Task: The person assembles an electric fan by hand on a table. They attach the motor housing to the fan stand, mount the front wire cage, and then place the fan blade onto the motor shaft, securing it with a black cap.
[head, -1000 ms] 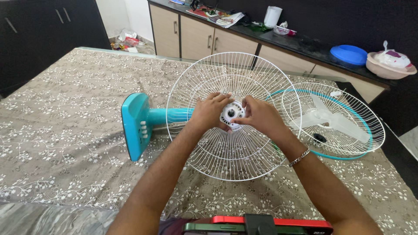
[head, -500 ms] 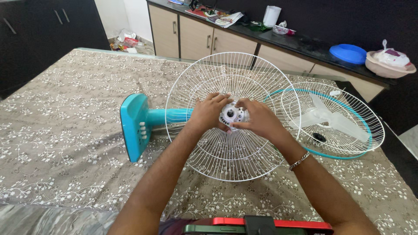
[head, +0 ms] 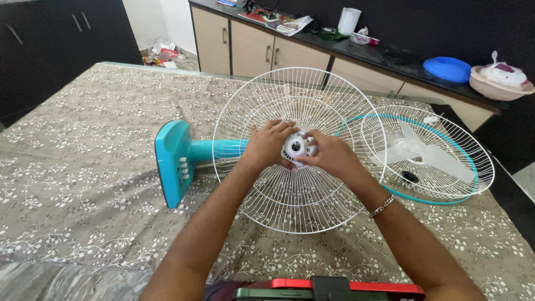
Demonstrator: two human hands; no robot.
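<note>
Fingers of our left hand [head: 269, 146] and right hand [head: 329, 156] were pinched around the white hub [head: 296, 146] at the rear grille's [head: 290, 189] centre, on the table. Looked like mid-twist on that hub; next we'd probably need a firmer grip while steadying the grille.

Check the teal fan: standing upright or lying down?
Lying down. The teal fan base sits on edge on the patterned tablecloth, its neck horizontal toward the white rear grille, where both hands work at the hub.
</note>
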